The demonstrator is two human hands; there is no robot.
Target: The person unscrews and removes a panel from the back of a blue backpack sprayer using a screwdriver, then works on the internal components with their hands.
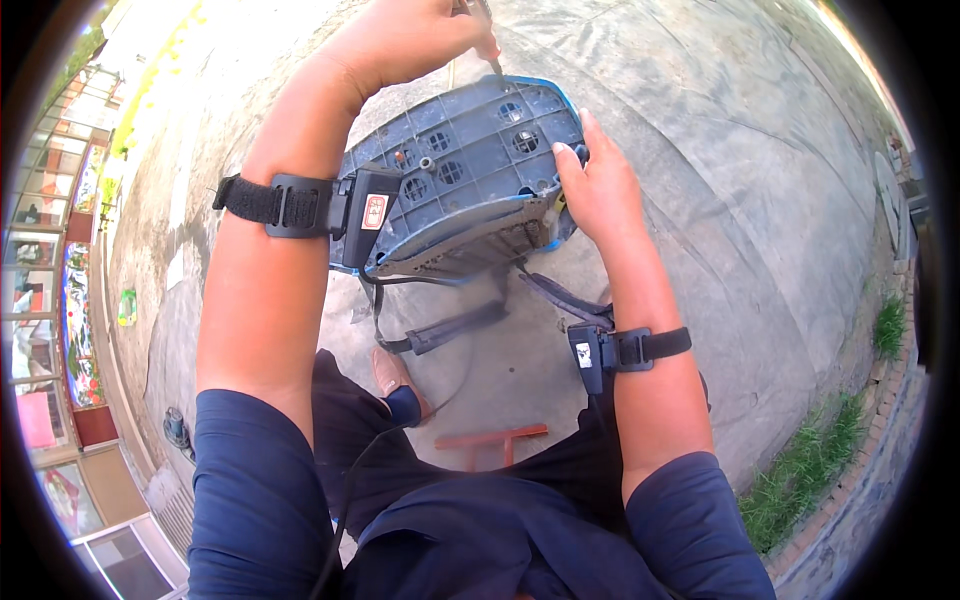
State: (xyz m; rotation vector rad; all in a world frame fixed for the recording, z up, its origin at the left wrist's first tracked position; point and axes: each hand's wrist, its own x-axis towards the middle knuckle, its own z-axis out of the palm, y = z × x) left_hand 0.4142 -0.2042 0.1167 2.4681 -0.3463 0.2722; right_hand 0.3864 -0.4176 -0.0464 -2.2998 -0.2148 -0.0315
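A blue backpack sprayer (470, 135) lies with its dark ribbed, dirt-covered base facing up. Round grilles and a small post stand out on that base. Its black shoulder straps (455, 325) hang down on the side toward me. At the far edge, my left hand (415, 40) is closed around a screwdriver (492, 58), whose shaft points down at the rim. The top of its handle is cut off by the frame. My right hand (605, 190) grips the right edge of the sprayer, thumb over the base; its lower fingers are hidden.
Grey sheeting (740, 230) with wrinkles covers the ground. A red metal bar (492, 438) lies near my legs, by my shoe (388, 372). A thin black cable (365, 450) runs past my left leg. Grass (810, 465) grows along a brick edging at right; windows (35, 265) line the left.
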